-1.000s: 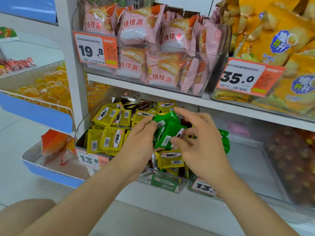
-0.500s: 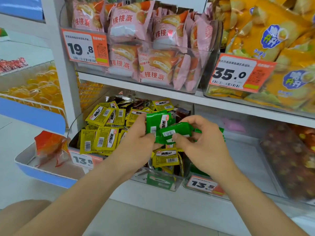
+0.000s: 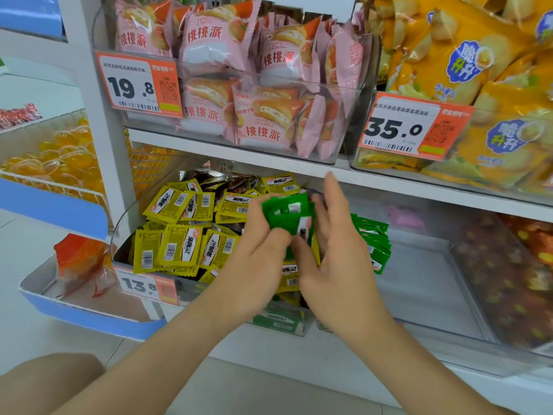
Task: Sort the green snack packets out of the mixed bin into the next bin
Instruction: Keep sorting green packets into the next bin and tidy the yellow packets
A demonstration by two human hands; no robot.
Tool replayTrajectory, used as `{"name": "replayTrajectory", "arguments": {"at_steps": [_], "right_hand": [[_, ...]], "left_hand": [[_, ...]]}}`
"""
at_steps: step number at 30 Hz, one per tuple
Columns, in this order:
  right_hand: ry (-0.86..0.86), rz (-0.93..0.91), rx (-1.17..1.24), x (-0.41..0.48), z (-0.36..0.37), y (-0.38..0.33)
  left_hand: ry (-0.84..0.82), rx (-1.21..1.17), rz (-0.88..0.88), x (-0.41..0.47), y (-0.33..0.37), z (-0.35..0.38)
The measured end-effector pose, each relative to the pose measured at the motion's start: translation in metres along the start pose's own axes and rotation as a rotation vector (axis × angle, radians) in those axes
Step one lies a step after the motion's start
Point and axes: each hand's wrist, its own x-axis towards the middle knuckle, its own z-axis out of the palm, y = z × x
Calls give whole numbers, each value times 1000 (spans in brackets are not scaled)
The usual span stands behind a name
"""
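Yellow packets (image 3: 179,232) crowd the left half of the mixed bin (image 3: 118,235), with a few brown packets (image 3: 236,182) behind them. From my remote seat I see little green on top of that pile, and whether any lies buried I cannot tell.

Over the bin's right end, the left hand (image 3: 260,259) has its fingers curled round a small bundle of green packets (image 3: 285,215). It grips the bundle from the left and holds it upright above the pile. I judge it is held this way so that several packets travel at once rather than singly.

The right hand (image 3: 339,262) stands against the bundle's other side, fingers straight and pointing upward, thumb low near the bottom edge. It looks to me as though it is squaring the stack or readying to take it, not clamping it.

Just right of that hand, a row of sorted green packets (image 3: 374,244) stands on edge near the left wall of the next bin (image 3: 425,283). Packing them upright at that wall would leave room for more.

My call is that the held bundle must cross between the bins and go down beside that row. The slippery film is the risk, since a loose packet could drop back among the yellow ones.
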Motion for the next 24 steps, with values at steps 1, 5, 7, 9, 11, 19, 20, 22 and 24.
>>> {"name": "replayTrajectory", "arguments": {"at_steps": [1,5,7,9,11,19,20,22,24], "right_hand": [[4,23,17,1,-2,1],[-69,63,79,-11,-3,-1],[-90,34,97,-18,-5,-3],[-107,5,110,-21,-9,-4],[-88,-9,106,-22,-17,-1],[-118,169,-194,-6,-108,59],[-163,193,-309,-3,-119,75],[-254,264,-491,3,-135,109],[-376,305,-628,8,-139,132]], "left_hand": [[26,-60,-26,3,2,1],[28,-359,-125,10,-1,14],[63,-489,-235,10,0,25],[115,-492,-292,12,-1,33],[121,-395,-233,14,1,41],[20,787,210,31,-16,65],[4,810,211,32,-19,68],[-22,923,235,35,-25,75],[-18,1064,302,38,-32,79]]}}
